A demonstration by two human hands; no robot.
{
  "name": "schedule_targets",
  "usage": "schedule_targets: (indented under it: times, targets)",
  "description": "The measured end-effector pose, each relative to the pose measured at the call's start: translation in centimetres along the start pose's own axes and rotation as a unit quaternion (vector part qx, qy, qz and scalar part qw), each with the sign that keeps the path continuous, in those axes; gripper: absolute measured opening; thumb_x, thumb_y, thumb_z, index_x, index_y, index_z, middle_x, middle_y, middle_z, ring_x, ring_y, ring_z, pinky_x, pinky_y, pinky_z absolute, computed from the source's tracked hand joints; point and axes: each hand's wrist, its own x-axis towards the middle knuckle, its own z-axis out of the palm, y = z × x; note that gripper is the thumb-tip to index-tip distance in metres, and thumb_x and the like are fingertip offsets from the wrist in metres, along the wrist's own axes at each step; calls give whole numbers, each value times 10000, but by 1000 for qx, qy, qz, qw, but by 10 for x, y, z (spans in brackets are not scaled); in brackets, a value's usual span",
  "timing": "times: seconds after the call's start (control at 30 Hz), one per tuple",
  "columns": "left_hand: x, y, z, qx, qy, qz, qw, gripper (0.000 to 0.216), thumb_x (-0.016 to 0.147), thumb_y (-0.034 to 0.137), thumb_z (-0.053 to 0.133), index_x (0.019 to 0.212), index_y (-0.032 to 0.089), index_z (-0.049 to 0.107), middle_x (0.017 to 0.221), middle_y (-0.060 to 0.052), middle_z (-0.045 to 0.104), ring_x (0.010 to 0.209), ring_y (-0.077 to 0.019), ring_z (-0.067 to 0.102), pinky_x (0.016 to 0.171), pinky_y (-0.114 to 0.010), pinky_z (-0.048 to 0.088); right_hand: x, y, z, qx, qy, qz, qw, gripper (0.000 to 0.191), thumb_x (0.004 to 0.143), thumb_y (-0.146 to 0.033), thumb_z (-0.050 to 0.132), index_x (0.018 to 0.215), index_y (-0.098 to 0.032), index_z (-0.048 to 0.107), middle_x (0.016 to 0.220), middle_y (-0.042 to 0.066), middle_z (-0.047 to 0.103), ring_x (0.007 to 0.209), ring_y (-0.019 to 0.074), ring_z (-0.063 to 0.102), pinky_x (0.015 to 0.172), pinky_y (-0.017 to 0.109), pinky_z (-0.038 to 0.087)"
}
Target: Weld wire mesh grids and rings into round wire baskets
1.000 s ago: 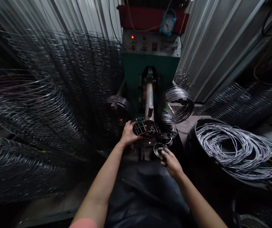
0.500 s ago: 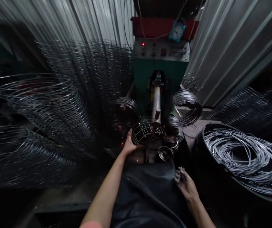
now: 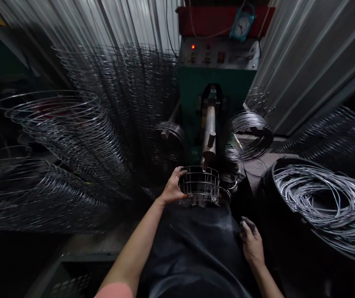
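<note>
The basket (image 3: pixel 199 182) is before the machine (image 3: pixel 193 82) and its arm (image 3: pixel 210 124). A coil (image 3: pixel 244 155) lies right of the arm; farther right, a tub (image 3: pixel 276 207) holds wire (image 3: pixel 308 217). Stacks (image 3: pixel 87 132) stand left.

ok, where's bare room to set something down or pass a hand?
Likely best for a hand: over the black apron, between left hand and right hand. Set-down: only a pale tabletop sliver, not fully bare, between wire coil and black tub. Crowded: stacked wire rings left; wire basket by machine arm.
</note>
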Motion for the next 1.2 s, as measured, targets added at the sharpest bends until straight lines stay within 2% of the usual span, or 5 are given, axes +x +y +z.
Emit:
schedule_targets:
  times: [0.27,0.43,0.57,0.8,1.2]
  targets:
    - [3,24,2,81,-39,-7,996,963,462,296,828,1306,119,399,1423,-208,314,1352,-381,258,1106,-522,250,-3,-40,5,-268,-267,-184,907,261,751,-337,584,965,-223,680,886,53,710,802,227,665,738,332,506]
    - [5,34,2,117,-72,-4,991,935,457,261,818,1292,148,413,1430,-202,310,1351,-413,233,1093,-582,212,7,-132,57,-434,-403,-299,748,328,766,-145,544,1049,-272,651,930,8,706,852,188,653,752,267,469]
    - [3,38,6,125,-93,2,988,947,443,248,817,1293,146,412,1431,-218,302,1341,-436,237,1084,-608,192,18,-157,115,-555,-389,-323,660,328,759,-90,543,1022,-228,683,970,58,697,915,213,641,759,265,466]
    - [2,36,3,88,-76,-7,993,931,430,235,801,1283,179,430,1416,-166,327,1339,-404,263,1085,-581,243,23,-133,131,-455,-414,-353,705,238,865,-182,526,1057,-209,663,982,57,682,906,168,638,793,262,475]
    - [6,33,5,63,-72,1,995,906,463,255,807,1282,167,431,1408,-171,334,1336,-380,285,1086,-549,275,23,-128,120,-433,-416,-396,695,341,768,-67,574,1078,-198,631,1001,59,657,906,162,633,780,253,482]
